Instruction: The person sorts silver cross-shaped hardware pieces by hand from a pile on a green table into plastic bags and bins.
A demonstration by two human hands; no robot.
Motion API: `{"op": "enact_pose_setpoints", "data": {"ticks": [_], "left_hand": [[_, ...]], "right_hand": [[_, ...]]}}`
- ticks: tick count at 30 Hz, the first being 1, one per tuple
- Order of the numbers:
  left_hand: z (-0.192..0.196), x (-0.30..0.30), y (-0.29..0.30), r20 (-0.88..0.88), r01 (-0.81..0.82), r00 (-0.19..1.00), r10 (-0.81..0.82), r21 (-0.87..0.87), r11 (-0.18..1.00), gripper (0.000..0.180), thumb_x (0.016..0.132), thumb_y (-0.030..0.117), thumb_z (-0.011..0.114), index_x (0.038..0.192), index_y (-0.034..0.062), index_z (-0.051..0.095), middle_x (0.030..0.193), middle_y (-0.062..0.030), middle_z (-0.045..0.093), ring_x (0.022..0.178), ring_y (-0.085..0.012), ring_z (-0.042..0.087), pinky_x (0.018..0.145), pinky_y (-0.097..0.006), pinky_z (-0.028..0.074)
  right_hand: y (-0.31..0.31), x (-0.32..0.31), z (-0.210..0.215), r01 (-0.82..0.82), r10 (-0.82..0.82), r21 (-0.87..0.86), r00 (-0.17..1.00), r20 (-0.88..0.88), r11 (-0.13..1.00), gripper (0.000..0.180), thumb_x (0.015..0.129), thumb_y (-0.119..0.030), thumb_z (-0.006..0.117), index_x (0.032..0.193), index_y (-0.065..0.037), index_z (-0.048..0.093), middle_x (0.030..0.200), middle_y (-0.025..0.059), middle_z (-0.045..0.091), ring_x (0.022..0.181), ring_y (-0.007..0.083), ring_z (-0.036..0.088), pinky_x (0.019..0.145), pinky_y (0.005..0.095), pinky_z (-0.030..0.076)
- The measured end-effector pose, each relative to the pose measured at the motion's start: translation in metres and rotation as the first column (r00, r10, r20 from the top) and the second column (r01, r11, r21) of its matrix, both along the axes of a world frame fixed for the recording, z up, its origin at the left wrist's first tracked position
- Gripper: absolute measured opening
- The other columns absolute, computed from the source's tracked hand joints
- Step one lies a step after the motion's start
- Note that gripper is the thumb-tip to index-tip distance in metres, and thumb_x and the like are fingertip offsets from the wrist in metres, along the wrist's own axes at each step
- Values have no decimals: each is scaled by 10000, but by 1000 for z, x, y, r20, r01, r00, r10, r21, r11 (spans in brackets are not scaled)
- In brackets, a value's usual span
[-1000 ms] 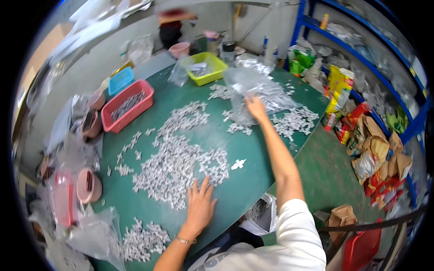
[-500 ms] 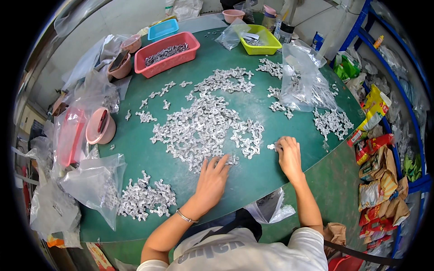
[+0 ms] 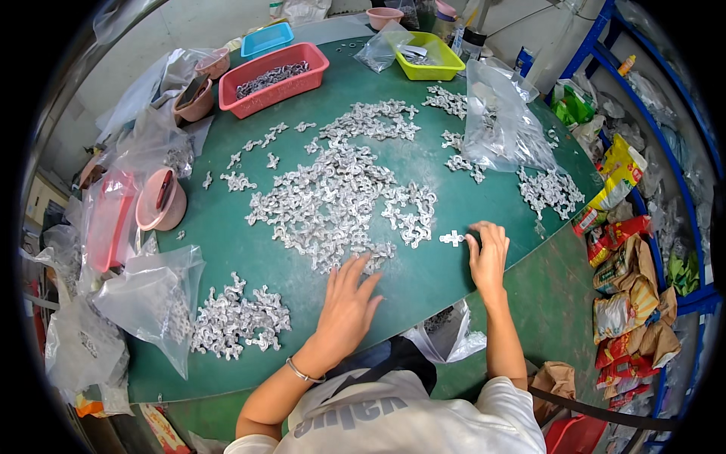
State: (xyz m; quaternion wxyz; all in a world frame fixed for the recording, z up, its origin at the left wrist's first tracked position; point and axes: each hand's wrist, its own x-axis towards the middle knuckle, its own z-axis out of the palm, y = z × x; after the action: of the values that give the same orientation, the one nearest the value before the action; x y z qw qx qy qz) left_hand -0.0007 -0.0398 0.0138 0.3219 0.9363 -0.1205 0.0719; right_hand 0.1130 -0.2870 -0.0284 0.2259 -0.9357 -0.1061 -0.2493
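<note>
My left hand [image 3: 346, 306] lies with fingers spread at the near edge of a large heap of small silver-grey metal pieces [image 3: 325, 200]. Its fingertips touch or hover just over the nearest ones; I see nothing held in it. To the right, my right hand [image 3: 489, 256] rests near the table's edge, fingers bent and thumb a little apart. Just left of that thumb, one cross-shaped metal piece [image 3: 452, 238] lies flat on the green table [image 3: 408, 291]. The undersides of the right fingers are hidden.
A smaller heap [image 3: 240, 318] lies front left beside a clear plastic bag [image 3: 162, 299]. Another heap [image 3: 550, 191] and a filled bag [image 3: 503, 125] are at right. Red [image 3: 272, 79], blue [image 3: 266, 39] and yellow-green [image 3: 429, 60] trays stand at the back. A blue shelf rack [image 3: 658, 125] stands right.
My right hand has drawn slightly right, baring more of the metal piece beside its thumb. My left hand has pulled back a little toward me, fingers wider apart. The whole view has shifted slightly.
</note>
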Motion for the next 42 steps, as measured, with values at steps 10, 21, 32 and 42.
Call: {"op": "enact_pose_setpoints", "data": {"ticks": [10, 21, 32, 42], "left_hand": [[-2, -12, 0, 13, -19, 1000, 22, -202, 979, 397, 774, 34, 635, 1154, 19, 518, 1219, -164, 478, 1121, -353, 462, 959, -406, 374], [13, -21, -12, -240, -143, 957, -161, -878, 456, 325, 829, -54, 581, 1149, -52, 528, 1010, -110, 597, 907, -146, 587, 830, -278, 476], [11, -36, 6, -352, -290, 900, -256, -924, 251, 211, 872, 29, 565, 1062, -62, 573, 950, -94, 633, 829, -120, 598, 777, -244, 480], [7, -57, 31, -412, -372, 905, -107, -888, 270, 203, 863, 39, 583, 1041, -60, 587, 931, -95, 637, 789, -117, 600, 755, -244, 482]], "right_hand": [[10, -29, 22, -141, 162, 326, 986, -40, 935, 71, 727, -30, 658, 791, -23, 630, 779, 76, 617, 783, 255, 553, 738, 342, 392], [53, -87, 62, -490, 540, 549, 838, 80, 678, 124, 661, 46, 657, 779, 12, 639, 789, 105, 642, 743, 247, 556, 713, 324, 425], [74, -94, 59, -551, 596, 509, 798, 89, 662, 96, 679, 38, 634, 767, 19, 600, 735, 117, 607, 727, 257, 541, 683, 332, 429], [110, -106, 38, -392, 737, 824, 674, -46, 410, 43, 817, -15, 573, 841, 18, 559, 786, 102, 560, 738, 177, 529, 663, 286, 431]]}}
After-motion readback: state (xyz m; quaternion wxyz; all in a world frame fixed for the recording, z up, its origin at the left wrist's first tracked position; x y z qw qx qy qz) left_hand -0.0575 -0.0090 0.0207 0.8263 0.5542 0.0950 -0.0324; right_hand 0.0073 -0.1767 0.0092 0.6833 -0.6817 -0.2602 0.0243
